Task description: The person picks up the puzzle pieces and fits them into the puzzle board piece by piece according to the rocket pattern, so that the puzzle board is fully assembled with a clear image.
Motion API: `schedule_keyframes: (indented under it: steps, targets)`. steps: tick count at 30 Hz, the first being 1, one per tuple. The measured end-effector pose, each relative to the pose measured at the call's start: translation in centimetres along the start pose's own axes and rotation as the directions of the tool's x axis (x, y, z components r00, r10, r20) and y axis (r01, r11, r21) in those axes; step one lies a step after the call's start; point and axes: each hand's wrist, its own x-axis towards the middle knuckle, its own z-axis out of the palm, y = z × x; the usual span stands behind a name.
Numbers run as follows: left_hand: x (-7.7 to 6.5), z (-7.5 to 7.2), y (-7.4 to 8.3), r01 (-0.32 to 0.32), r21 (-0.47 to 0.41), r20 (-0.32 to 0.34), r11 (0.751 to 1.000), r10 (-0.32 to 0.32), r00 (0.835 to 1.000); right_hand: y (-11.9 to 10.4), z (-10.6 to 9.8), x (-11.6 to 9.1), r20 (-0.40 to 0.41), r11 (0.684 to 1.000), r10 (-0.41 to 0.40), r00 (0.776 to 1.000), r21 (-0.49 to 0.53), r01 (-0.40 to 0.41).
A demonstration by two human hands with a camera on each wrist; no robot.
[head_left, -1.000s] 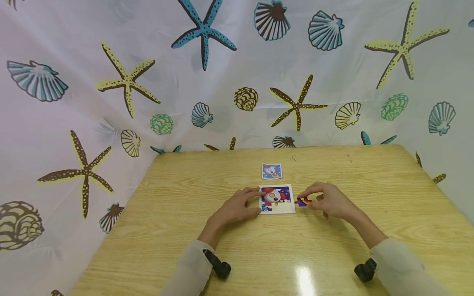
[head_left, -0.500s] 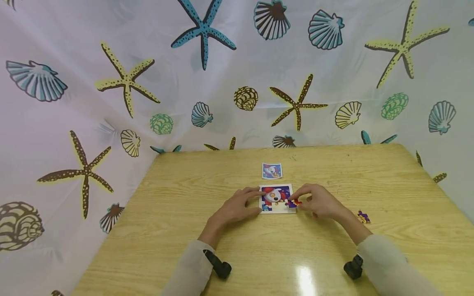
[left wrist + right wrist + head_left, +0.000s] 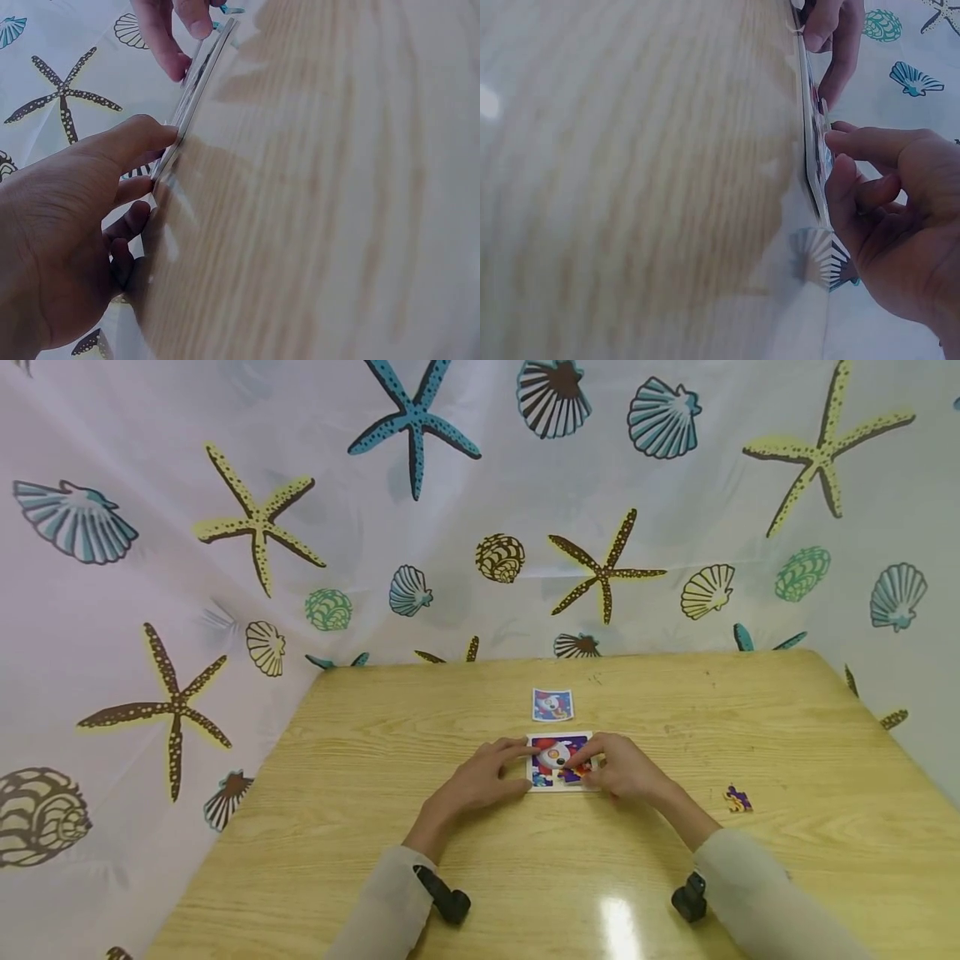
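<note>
A small jigsaw puzzle board [image 3: 546,789] with a white rim lies flat on the wooden table, its picture showing a white and red figure on purple. Along its left side my left hand [image 3: 480,777] steadies it, thumb at the near corner and index finger reaching over the picture. My right hand [image 3: 628,768] pinches a purple and orange jigsaw piece [image 3: 574,774] over the lower right of the board. From the right wrist view, the right hand's [image 3: 915,210] thumb and index tips are right at the board's [image 3: 810,150] surface. A bare pale patch shows beside the piece.
Another jigsaw piece [image 3: 738,798], purple and yellow, lies on the table [image 3: 360,752] beyond the right forearm. Behind the board sits a small picture card [image 3: 552,705] with a similar image. A curtain [image 3: 465,468] printed with starfish and shells hangs around the table.
My right hand has moved left, bringing the pinched piece from beside the board to over its lower right. The loose piece has come into view from behind the right arm. My left hand stays put.
</note>
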Motion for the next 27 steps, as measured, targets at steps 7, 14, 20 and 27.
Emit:
schedule_keyframes:
  steps: [7,14,20,27]
  targets:
    - [0.0,0.1,-0.2,-0.014,0.011,0.001,1.000,0.014,1.000,-0.1,1.0,0.5,0.000,1.000,-0.003,1.000,0.006,0.003]
    - [0.1,0.1,-0.3,-0.015,0.015,0.000,1.000,0.015,1.000,-0.4,1.5,0.7,0.007,1.000,-0.012,1.000,0.002,0.012]
    - [0.1,0.1,-0.1,-0.010,0.022,-0.003,1.000,0.010,1.000,-0.6,1.8,0.7,-0.008,1.000,-0.025,1.000,-0.017,0.024]
    - [0.1,0.1,-0.1,-0.017,0.014,-0.008,1.000,0.018,1.000,-0.9,2.0,0.9,-0.047,0.996,-0.017,0.999,-0.093,0.012]
